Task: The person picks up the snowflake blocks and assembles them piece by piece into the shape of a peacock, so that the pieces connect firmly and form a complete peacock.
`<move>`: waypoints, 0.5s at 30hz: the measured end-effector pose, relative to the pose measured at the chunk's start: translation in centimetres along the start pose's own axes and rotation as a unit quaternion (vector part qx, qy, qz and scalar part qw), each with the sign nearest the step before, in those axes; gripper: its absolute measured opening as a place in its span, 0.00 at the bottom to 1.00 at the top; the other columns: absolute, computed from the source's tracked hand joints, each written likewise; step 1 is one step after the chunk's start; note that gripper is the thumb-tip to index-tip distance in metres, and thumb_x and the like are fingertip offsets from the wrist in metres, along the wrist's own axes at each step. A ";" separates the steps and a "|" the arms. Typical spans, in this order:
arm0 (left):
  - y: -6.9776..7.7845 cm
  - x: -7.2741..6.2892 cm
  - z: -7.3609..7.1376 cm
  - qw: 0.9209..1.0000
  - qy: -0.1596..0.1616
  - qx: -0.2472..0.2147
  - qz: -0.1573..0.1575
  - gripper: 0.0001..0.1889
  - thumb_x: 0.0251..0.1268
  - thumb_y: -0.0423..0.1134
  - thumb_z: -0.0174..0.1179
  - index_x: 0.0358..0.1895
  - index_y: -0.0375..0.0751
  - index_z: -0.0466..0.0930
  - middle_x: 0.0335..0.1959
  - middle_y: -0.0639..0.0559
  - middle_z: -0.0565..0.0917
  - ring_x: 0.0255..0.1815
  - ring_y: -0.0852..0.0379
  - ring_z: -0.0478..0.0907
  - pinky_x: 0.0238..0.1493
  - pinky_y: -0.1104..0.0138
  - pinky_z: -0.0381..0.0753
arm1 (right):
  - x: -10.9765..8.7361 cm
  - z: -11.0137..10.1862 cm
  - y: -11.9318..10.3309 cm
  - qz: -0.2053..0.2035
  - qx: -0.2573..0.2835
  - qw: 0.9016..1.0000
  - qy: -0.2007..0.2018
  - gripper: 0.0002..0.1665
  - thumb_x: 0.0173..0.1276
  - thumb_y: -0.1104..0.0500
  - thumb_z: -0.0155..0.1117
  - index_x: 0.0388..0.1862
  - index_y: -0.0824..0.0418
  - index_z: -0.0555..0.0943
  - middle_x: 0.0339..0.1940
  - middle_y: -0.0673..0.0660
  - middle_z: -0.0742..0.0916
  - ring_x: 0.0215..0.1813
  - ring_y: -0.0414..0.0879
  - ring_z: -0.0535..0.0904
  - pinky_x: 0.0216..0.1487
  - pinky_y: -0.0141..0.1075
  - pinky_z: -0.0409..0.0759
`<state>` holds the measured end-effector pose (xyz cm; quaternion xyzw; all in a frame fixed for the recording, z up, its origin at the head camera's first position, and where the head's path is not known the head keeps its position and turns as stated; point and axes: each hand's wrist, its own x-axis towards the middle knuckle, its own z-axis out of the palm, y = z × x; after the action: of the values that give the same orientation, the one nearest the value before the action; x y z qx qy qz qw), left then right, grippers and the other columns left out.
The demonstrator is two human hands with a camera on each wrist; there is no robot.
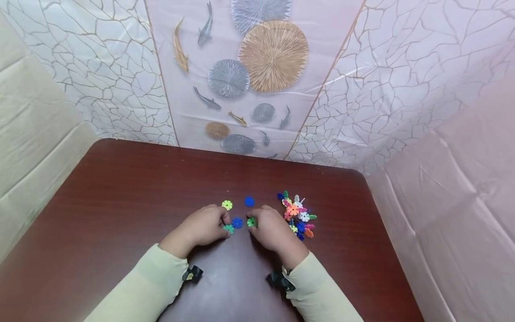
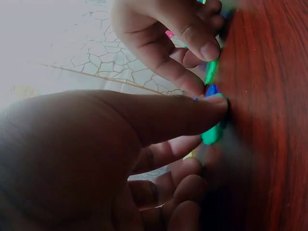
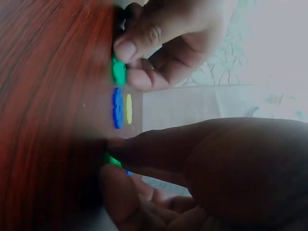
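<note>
My left hand (image 1: 206, 225) pinches a teal-green notched plastic disc (image 1: 229, 229) between thumb and finger, low over the table. To its right, my right hand (image 1: 270, 226) grips a brighter green notched disc (image 1: 251, 222) by its edge. Between the two hands lies a flat blue disc (image 1: 237, 222), close beside the teal one; the right wrist view shows this blue disc (image 3: 118, 108) almost edge-on. Farther back are a yellow-green disc (image 1: 227, 205), just beyond the left fingers, and a second blue disc (image 1: 249, 201). Fingers partly cover both held discs.
A heap of joined, many-coloured discs (image 1: 297, 214) sits right of my right hand. Everything is on a dark red-brown wooden table (image 1: 120, 201). Patterned sheeting (image 1: 193, 112) hangs behind the table, and pale padded walls (image 1: 450, 188) flank it.
</note>
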<state>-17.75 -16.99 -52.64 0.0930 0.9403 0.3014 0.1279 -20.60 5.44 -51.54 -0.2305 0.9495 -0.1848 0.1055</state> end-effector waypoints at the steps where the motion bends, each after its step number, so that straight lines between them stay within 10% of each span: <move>1: -0.1 0.0 0.1 1.000 0.000 -0.005 0.003 0.12 0.68 0.43 0.81 0.42 0.51 0.85 0.39 0.57 0.84 0.42 0.58 0.79 0.51 0.57 0.84 | 0.0 0.1 0.2 0.003 0.006 1.000 0.002 0.17 0.76 0.59 0.78 0.61 0.59 0.92 0.51 0.57 0.90 0.52 0.51 0.84 0.61 0.51 0.90; 6: -0.8 0.2 0.4 0.996 0.013 -0.072 0.048 0.13 0.69 0.40 0.80 0.39 0.51 0.81 0.32 0.60 0.83 0.35 0.62 0.80 0.43 0.64 0.81 | -0.2 0.3 0.8 0.023 0.030 0.999 0.008 0.10 0.74 0.58 0.80 0.50 0.57 0.91 0.45 0.54 0.84 0.45 0.46 0.80 0.54 0.47 0.89; 9: -0.9 0.4 0.3 0.981 0.037 -0.185 0.054 0.11 0.71 0.39 0.79 0.42 0.49 0.83 0.35 0.57 0.86 0.34 0.60 0.82 0.37 0.65 0.84 | -0.1 0.3 1.2 0.027 0.071 0.997 -0.010 0.07 0.76 0.59 0.79 0.46 0.57 0.87 0.38 0.52 0.85 0.37 0.43 0.83 0.44 0.43 0.88; 12: -0.5 0.7 0.0 0.944 0.075 -0.319 0.038 0.11 0.74 0.42 0.78 0.49 0.48 0.86 0.41 0.52 0.90 0.38 0.54 0.88 0.36 0.64 0.88 | 0.1 -0.3 1.4 0.026 0.156 0.987 -0.028 0.05 0.79 0.61 0.75 0.46 0.57 0.85 0.32 0.51 0.88 0.30 0.42 0.87 0.37 0.39 0.88; 15: 0.1 1.1 -0.2 0.897 0.115 -0.425 0.038 0.12 0.75 0.39 0.77 0.54 0.43 0.88 0.45 0.46 0.92 0.46 0.44 0.93 0.45 0.62 0.94 | 0.2 -1.4 1.5 0.033 0.290 0.956 -0.012 0.05 0.79 0.62 0.75 0.49 0.58 0.87 0.33 0.55 0.91 0.31 0.46 0.92 0.38 0.39 0.93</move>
<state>-18.82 -16.77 -52.65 0.0297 0.7266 0.6856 0.0346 -21.82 7.00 -50.93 -0.1611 0.8606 -0.4462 0.1856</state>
